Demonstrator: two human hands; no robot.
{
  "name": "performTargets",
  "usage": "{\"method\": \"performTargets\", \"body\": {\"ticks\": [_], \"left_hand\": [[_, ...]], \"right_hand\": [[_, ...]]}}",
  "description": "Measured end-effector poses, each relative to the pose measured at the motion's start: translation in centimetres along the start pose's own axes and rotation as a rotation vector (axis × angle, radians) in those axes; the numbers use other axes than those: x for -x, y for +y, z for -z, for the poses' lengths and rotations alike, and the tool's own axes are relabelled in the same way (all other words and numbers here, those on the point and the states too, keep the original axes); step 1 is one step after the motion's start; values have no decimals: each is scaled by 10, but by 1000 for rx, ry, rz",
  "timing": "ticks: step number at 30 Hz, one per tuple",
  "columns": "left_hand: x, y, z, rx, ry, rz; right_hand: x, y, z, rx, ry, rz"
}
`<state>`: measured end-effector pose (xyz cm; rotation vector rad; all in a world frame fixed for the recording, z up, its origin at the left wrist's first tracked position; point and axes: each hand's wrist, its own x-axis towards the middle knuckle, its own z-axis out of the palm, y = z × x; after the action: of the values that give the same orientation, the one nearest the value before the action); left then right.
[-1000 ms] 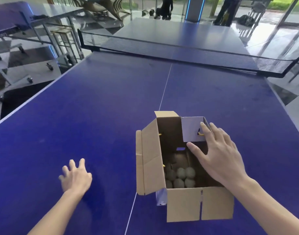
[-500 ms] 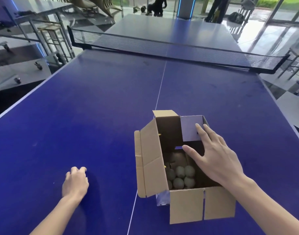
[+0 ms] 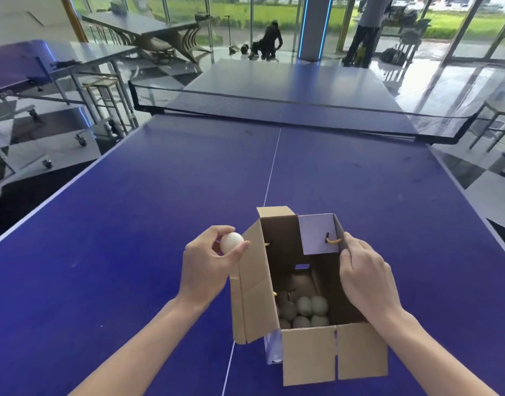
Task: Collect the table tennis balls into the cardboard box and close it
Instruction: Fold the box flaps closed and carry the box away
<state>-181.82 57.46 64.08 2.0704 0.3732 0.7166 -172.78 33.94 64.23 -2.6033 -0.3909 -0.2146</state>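
Pinching one table tennis ball [image 3: 231,242] between thumb & fingertips of my left hand [image 3: 207,265], just outside the raised left flap [image 3: 252,284] of the cardboard box [image 3: 311,298], w/ several other balls [image 3: 304,311] already lying on the box floor. My right hand [image 3: 362,277] is curled over the right wall, fingers gripping the rim near the yellow cord handle [image 3: 332,240], so the box shouldn't skid on the blue table [image 3: 131,224]. Best move imo: lift the ball over the flap's top edge, get it above the opening, release low so it doesn't bounce out, & keep the right-hand grip until it settles.
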Motion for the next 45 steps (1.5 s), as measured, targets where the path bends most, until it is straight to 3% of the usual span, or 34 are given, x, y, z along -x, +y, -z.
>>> {"method": "performTargets", "body": {"ticks": [5, 10, 16, 20, 26, 37, 41, 45], "left_hand": [[-4, 54, -28, -46, -91, -179], [3, 60, -61, -216, -150, -296], [11, 42, -76, -235, -283, -207], [5, 41, -73, -209, -215, -212], [-14, 30, -69, -244, -57, 60], [-64, 18, -78, 157, -179, 698], [-73, 17, -78, 225, -219, 636], [-73, 20, -76, 305, -158, 491]], "right_hand": [[-1, -1, 3, -41, -14, -19], [2, -3, 6, -15, -36, -23], [2, -6, 6, -14, -38, -13], [2, -5, 3, -13, -41, -12], [2, -3, 2, 1, -31, -44], [6, 5, 9, -64, -120, -24], [12, 19, 19, 10, -174, 13], [23, 23, 23, 3, -108, 38]]}}
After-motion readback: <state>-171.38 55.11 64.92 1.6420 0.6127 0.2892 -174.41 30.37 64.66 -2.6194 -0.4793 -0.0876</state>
